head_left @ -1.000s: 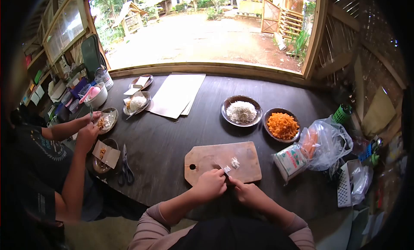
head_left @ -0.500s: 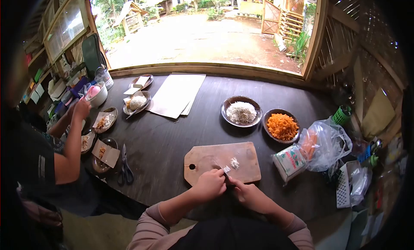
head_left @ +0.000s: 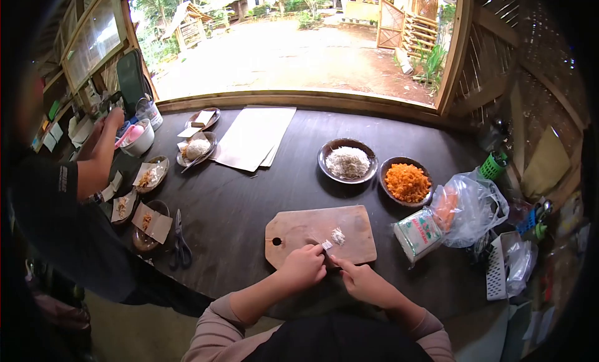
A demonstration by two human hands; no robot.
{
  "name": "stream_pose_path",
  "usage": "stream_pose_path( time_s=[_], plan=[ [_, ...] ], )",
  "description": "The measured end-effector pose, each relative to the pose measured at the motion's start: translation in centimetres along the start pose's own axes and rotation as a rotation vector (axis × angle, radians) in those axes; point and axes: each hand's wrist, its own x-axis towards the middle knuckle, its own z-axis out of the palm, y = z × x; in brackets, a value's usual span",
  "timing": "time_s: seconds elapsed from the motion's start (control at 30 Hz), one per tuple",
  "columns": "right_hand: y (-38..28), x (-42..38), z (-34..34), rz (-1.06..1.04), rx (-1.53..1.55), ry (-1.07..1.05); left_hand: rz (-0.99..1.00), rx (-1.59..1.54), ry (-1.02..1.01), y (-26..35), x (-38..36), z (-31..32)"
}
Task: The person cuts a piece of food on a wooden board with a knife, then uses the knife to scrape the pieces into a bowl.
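A wooden cutting board [head_left: 293, 228] with a hole at its left end lies in front of me. My left hand [head_left: 306, 264] is closed at its lower edge, pressing a small white piece [head_left: 327, 244] under the fingertips. In my closed right hand [head_left: 362, 283] is a knife, its handle mostly hidden by the fingers and its blade beside the white piece. A little heap of white shreds [head_left: 337, 236] lies just beyond the blade. Behind the board stand a bowl of white shreds [head_left: 347, 163] and a bowl of orange shreds [head_left: 407, 182].
Black scissors [head_left: 180, 243] and several small plates of food lie at the left, near a co-worker [head_left: 68, 206]. Paper sheets [head_left: 254, 136] lie farther back. At the right are a white packet [head_left: 418, 234], a plastic bag [head_left: 474, 209] and a white basket [head_left: 497, 268].
The co-worker has leaned away from the table and reached farther back, past the white bucket. My hands have barely moved.
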Motion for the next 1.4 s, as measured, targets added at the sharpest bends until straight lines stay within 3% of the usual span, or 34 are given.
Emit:
stream_pose_path(
  time_s=[0.13,0.2,0.33,0.5,0.63,0.8,0.93,1.0,1.1,1.23,1.4],
  plan=[
    [0.7,0.9,1.1,-0.062,0.012,0.050,0.035,0.002,0.020,-0.2,0.1,0.3],
    [1.1,1.5,1.7,-0.067,-0.131,0.047,0.039,0.017,-0.004,-0.2,0.2,0.3],
    [1.1,0.8,1.1,-0.160,-0.046,0.103,0.035,0.009,0.000,-0.3,0.2,0.2],
    [-1.7,-0.2,-1.0,0.075,-0.045,-0.054,0.037,-0.008,0.048,-0.4,-0.1,0.6],
    [-1.0,-0.2,-0.5,0.077,-0.052,-0.066,0.060,0.027,0.060,-0.4,0.0,0.9],
    [1.7,1.1,1.9,-0.171,-0.121,0.111,0.056,0.054,0.083,-0.3,-0.2,1.0],
    [0.7,0.9,1.3,-0.155,-0.153,0.103,0.052,0.039,0.072,-0.3,0.0,1.0],
    [-0.8,0.1,-0.1,0.015,-0.078,-0.026,0.047,0.032,0.078,-0.4,0.0,1.0],
    [-1.2,-0.2,-0.5,0.026,-0.052,-0.039,0.056,0.040,0.084,-0.3,-0.1,0.8],
    [1.1,0.5,1.3,-0.067,0.033,0.066,0.045,0.034,0.058,-0.3,-0.1,0.9],
    [1.7,0.9,1.8,-0.137,-0.126,0.092,0.040,0.016,0.056,0.0,0.0,0.5]
  ],
)
